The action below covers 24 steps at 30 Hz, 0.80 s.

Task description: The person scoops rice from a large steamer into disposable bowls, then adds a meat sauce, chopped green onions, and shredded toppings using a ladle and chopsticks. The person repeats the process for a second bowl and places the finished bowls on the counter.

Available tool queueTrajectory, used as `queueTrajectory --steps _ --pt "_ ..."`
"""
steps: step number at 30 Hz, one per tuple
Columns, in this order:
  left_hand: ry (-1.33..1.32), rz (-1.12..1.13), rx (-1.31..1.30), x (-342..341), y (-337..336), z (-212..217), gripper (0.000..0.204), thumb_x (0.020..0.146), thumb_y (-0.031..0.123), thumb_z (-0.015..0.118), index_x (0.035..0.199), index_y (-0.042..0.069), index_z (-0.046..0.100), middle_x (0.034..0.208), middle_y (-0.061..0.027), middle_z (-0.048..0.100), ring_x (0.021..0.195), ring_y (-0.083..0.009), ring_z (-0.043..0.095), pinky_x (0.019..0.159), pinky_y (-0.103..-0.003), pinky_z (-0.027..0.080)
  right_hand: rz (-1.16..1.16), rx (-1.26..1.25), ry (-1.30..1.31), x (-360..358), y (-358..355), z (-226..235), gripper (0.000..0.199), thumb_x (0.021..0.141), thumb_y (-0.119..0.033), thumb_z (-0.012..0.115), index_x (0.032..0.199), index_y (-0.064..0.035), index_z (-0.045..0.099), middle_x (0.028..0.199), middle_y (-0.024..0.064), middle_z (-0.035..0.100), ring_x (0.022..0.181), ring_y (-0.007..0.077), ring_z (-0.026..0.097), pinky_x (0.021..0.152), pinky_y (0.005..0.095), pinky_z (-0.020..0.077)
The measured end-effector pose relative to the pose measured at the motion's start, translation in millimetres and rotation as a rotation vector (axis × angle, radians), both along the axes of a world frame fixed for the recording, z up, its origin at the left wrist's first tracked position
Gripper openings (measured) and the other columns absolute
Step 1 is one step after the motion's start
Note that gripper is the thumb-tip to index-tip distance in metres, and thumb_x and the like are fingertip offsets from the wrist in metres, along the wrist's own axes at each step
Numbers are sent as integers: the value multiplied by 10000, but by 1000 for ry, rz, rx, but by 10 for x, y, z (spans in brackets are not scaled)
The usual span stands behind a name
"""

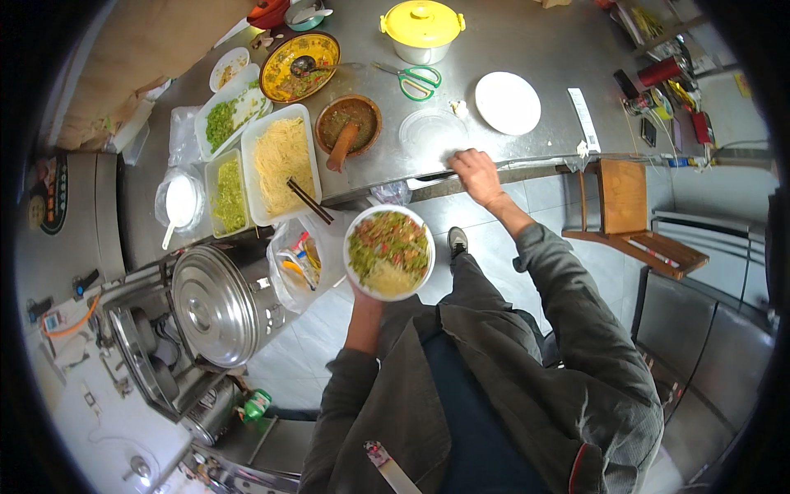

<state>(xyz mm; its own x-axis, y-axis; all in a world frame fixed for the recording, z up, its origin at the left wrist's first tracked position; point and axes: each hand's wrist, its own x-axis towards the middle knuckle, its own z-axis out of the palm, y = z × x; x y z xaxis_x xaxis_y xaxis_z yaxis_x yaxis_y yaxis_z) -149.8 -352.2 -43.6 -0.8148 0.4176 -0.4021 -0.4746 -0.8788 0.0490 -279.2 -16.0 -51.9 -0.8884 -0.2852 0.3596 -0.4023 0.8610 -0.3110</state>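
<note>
My left hand (367, 298) holds a white bowl (388, 251) from below; it is filled with chopped green and red vegetables over pale noodles. My right hand (476, 173) rests on the front edge of the steel counter (543, 49), fingers curled, right beside a clear plastic lid (430, 132). It grips nothing I can see. A white tray of noodles (282, 160) with dark chopsticks (309, 200) across it lies left of the bowl.
On the counter are a brown bowl of sauce with a wooden pestle (349, 125), trays of green vegetables (228, 185), a yellow patterned dish (300, 66), green scissors (414, 78), a yellow-lidded pot (422, 29) and a white plate (508, 102). A steel lidded pot (210, 305) stands at the left, a wooden stool (625, 206) at the right.
</note>
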Motion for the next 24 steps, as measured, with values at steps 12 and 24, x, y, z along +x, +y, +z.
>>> queueTrajectory --steps 12,24 --pt "-64 234 -56 -1195 1399 -551 562 1000 459 372 1447 142 498 1494 -124 479 1372 -365 448 1149 -573 352 -652 -1439 -407 76 670 310 222 1037 -187 557 965 -4 660 753 -10 604 626 76 502 577 253 412" --pt "-214 319 -168 -1574 1374 -1033 520 1055 392 269 1391 91 528 1442 -129 526 1347 -350 480 1117 -535 404 -568 -1008 -750 -169 282 -511 244 1038 -157 519 1015 36 666 712 16 593 583 83 509 526 257 418"
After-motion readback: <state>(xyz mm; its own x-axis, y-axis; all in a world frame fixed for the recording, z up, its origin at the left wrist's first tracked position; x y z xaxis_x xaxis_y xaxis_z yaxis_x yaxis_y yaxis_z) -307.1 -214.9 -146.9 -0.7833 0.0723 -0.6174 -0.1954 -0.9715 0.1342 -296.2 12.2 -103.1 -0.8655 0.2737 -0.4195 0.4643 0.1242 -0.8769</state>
